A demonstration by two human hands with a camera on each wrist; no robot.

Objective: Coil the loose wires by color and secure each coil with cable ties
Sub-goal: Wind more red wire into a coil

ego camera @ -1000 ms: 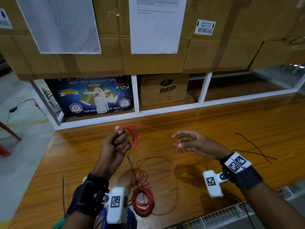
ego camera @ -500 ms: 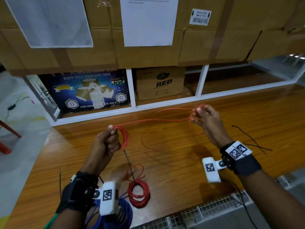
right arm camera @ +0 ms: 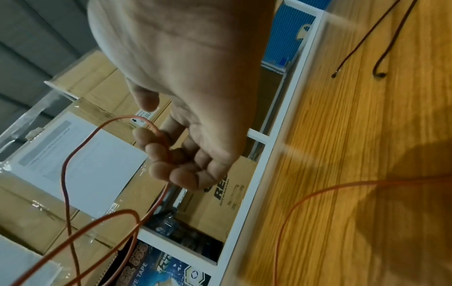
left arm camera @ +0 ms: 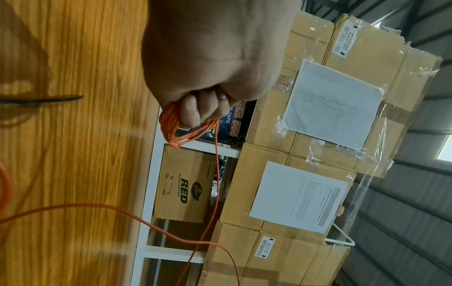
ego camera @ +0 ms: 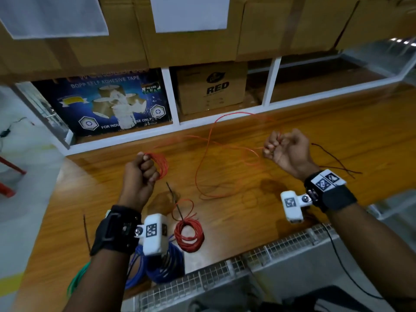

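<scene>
1. Red wire (ego camera: 203, 158): loose length strung between both hands across centre frame of the head view, slack loop sagging onto the wooden surface (ego camera: 337, 136).
2. Left hand (ego camera: 140, 174), centre-left: fingers curled tight round the part-wound coil (ego camera: 161, 165). Several turns bunched in the fist; the left wrist view confirms it.
3. Right hand (ego camera: 286, 149), centre-right: fingers (right arm camera: 156, 151) curled loosely round a single strand, thumb over it. The wire runs through the palm rather than being pinched hard.
4. Finished red coil (ego camera: 189, 235) lies on the surface at lower centre, with blue coils (ego camera: 162, 264) beside it and partly hidden under the left wrist. Green wire (ego camera: 77, 278) at lower left. Black cable ties (ego camera: 333, 158) lie well right of the right hand, one more (ego camera: 173, 192) just above the finished coil.
5. Step in hand, my read: winding the next turn onto the left-hand coil.
6. To do it well:
   - let the wire slide through the right fingers and keep light tension
   - bring each turn to the same size as the ones already held
   - lay it flat against the bunch, no crossing
   - clamp each new turn with the left thumb before reaching out again
7. Risk: the slack loop on the surface could kink or snag the stray tie. Clear it before pulling.
</scene>
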